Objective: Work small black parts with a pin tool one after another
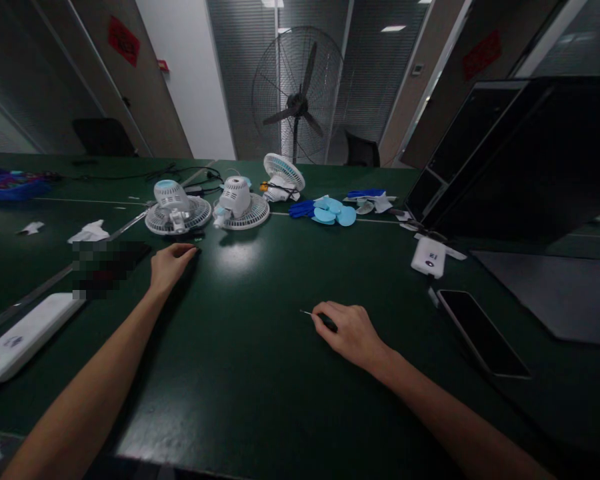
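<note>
My right hand (347, 330), at five o'clock, pinches a thin-shafted tool (325, 321) above or on the green desk (240, 373); my left hand (173, 265), fingertips together, sits near the white fans (177, 208) toward ten o'clock.

dark green table (260, 400), pale blue fan blades (333, 212), seemingly white phone (33, 333)

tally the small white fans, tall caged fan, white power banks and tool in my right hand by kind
small white fans: 3
tall caged fan: 1
white power banks: 2
tool in right hand: 1
total: 7
</note>
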Tool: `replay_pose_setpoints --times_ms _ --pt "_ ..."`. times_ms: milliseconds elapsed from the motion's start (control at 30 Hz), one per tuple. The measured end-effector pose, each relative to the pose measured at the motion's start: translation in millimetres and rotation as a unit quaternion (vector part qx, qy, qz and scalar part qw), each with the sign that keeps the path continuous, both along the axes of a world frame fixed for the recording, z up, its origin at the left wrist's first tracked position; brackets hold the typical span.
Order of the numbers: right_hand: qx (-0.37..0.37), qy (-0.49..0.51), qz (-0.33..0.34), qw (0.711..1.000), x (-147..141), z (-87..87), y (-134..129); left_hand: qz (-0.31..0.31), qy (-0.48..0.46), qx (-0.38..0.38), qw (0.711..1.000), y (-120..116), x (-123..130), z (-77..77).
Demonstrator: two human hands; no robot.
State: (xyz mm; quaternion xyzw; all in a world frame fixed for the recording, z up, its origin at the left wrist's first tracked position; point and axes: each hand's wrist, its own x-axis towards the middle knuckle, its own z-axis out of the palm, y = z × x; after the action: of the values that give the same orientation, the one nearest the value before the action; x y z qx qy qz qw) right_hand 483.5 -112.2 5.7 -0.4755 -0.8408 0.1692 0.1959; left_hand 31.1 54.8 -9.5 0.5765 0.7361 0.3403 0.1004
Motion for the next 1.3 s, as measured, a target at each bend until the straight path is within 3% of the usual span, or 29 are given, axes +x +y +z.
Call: replay_pose_setpoints --times_ms 133,267,400,500,633,800,1300 --pt "-0.003 0.007 0.002 1.000 1 -1.4 0 -0.021 -0.008 -0.021 1.000 1 -1 0.8" --pt "-0.006 0.018 0.004 1.000 0 -1.3 0 -0.160 -0.054 -0.060 0.984 -3 17 11.9" --pt "-0.002 0.017 0.002 1.000 0 -0.8 1 -0.341 -0.055 -0.103 0.933 -26 73 26.1" --pt "0.005 0.015 0.010 1.000 0 -1.2 0 -0.468 -0.055 -0.126 0.873 -58 128 29.6" --pt "0.031 0.003 0.042 0.999 -1 -1.2 -2 -0.572 -0.048 -0.096 0.813 -99 181 25.5" --pt "0.048 0.005 0.041 0.998 -3 -1.9 -2 -0.605 -0.024 -0.067 0.793 -113 194 20.5" --pt "0.027 0.012 0.024 0.999 -3 1.0 -2 -0.595 -0.056 -0.072 0.799 -109 191 18.9"
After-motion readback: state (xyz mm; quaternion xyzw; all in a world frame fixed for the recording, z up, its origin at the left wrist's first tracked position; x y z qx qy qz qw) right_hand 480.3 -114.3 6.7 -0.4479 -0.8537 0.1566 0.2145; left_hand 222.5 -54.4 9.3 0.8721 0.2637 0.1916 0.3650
